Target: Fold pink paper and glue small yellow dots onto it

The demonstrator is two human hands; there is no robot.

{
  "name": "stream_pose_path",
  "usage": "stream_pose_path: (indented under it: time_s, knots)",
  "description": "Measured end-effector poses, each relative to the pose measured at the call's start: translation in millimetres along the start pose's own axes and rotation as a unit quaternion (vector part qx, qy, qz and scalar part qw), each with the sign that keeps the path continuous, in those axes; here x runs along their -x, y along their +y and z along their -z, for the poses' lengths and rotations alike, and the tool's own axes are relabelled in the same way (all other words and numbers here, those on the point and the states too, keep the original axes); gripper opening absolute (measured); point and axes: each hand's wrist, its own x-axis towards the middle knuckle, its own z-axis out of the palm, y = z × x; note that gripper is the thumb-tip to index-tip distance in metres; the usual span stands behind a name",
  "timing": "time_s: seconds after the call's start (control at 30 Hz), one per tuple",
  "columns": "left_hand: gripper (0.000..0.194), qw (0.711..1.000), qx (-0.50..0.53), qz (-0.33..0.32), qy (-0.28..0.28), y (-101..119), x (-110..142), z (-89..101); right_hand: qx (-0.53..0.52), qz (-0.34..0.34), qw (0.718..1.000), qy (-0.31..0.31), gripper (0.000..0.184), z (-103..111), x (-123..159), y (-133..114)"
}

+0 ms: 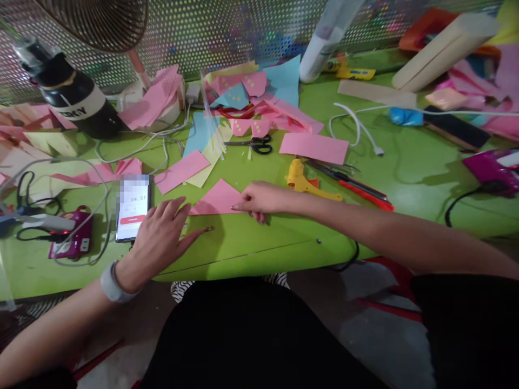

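Observation:
A pink sheet of paper (219,199), folded to a triangle shape, lies on the green table in front of me. My right hand (257,201) has its fingers curled together on the paper's right corner, which they partly hide. My left hand (164,224) is open, palm down, with the fingers spread and the thumb stretched to the right. Its fingertips are close to the paper's left corner. Just left of that hand, a phone (133,208) showing a timer lies face up on the table.
Behind the paper lie black scissors (260,144), pink strips (314,148) and a pile of cut paper. A yellow glue gun (302,178) and a red utility knife (365,193) lie to the right. Purple power strips (75,232), cables and a black bottle (77,97) stand around.

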Motion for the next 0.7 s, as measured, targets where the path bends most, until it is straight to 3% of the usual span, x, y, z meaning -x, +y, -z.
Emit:
stream_pose_path:
  time_s: [0.03,0.1,0.2,0.37,0.47,0.7]
  knots:
    - [0.056,1.0,0.018,-0.002,-0.018,3,-10,4.7,-0.005,0.003,1.0,-0.002,0.043,0,0,2]
    - [0.039,0.99,0.091,-0.002,-0.107,11,-31,9.9,-0.006,0.01,1.0,-0.007,0.041,0,1,4]
    - [0.028,0.967,0.178,0.015,-0.179,18,-60,7.8,0.0,0.023,1.0,-0.004,0.038,0,2,6]
    - [0.037,0.852,0.386,0.106,-0.337,13,-85,-4.2,0.01,0.036,0.999,-0.008,0.039,0,-1,10]
    - [0.037,0.826,0.418,0.132,-0.355,9,-90,-8.2,0.007,0.037,0.999,-0.018,0.038,1,-3,12]
    - [0.047,0.824,0.397,0.15,-0.377,1,-94,-9.7,-0.009,0.023,1.0,-0.015,0.036,0,0,7]
